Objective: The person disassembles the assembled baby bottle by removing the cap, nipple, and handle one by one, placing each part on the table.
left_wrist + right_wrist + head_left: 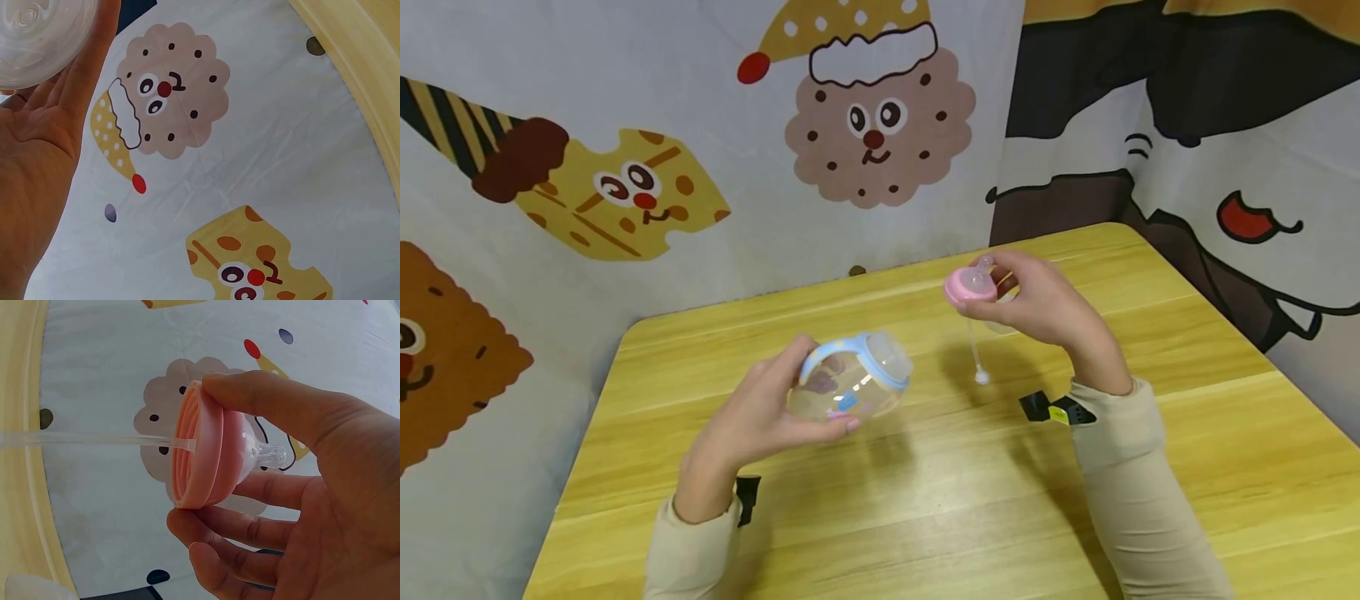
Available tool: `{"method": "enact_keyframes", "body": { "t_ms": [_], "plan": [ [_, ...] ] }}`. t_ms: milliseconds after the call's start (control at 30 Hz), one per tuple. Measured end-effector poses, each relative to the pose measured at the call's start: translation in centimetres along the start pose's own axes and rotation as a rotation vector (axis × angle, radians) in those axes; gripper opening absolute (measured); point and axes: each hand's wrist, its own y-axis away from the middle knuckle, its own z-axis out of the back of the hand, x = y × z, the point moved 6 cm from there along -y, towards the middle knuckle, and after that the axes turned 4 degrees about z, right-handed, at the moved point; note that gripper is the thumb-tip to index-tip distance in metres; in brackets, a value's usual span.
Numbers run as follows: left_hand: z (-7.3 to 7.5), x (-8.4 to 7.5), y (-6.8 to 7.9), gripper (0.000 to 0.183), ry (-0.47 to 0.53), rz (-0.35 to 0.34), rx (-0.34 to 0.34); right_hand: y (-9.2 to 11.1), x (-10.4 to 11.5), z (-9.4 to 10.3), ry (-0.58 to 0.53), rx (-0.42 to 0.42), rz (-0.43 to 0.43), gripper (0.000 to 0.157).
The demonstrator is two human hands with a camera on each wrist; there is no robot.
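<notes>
A person in beige sleeves (1131,492) works over a yellow wood-grain desk (940,517), both hands raised from its surface. Nearest, left of the desk's middle, the left hand (741,425) grips a clear, rounded plastic bottle (850,396) with a pale-blue collar and handle (833,348), thumb along the near side, fingers behind. The bottle is tipped nearly onto its side, its translucent neck pointing right; whether any finger passes through the handle cannot be told. Smooth, curved walls could turn or slip in that hold, above all if the neck were pushed from the side, and anything inside could spill at this tilt.

Farther off, toward the far edge and right of the middle, the right hand (1030,296) pinches a pink plastic screw ring with a clear teat (970,286), thumb on one side of the rim and fingers on the other. From its threaded underside a thin translucent straw with a white weighted end (982,377) hangs free, well apart from the bottle. A swinging straw could catch on the neck's lip, or a tilted ring could cross its threads. Beyond, partly hidden by the right hand, sits a pale translucent object (1000,326), which a careless wrist could knock. A cartoon-printed curtain (715,100) stands behind the far edge.
</notes>
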Motion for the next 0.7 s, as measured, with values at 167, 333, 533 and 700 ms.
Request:
{"method": "enact_keyframes", "body": {
  "t_ms": [167,333,533,700],
  "plan": [
    [0.1,0.0,0.0,0.057,-0.002,-0.008,-0.004,-0.1,0.0,-0.2,0.012,0.008,-0.008,0.054],
    [0.0,0.0,-0.1,0.058,0.008,-0.012,0.002,-0.3,-0.1,-0.6,0.023,0.030,-0.005,0.054],
    [-0.1,0.2,-0.1,0.057,0.013,-0.014,0.001,-0.5,-0.5,-1.1,0.027,0.066,-0.005,0.053],
    [0.0,0.1,-0.1,0.058,0.004,-0.013,-0.001,-0.6,-0.8,-1.3,0.033,0.080,-0.014,0.053]
  ]
}}
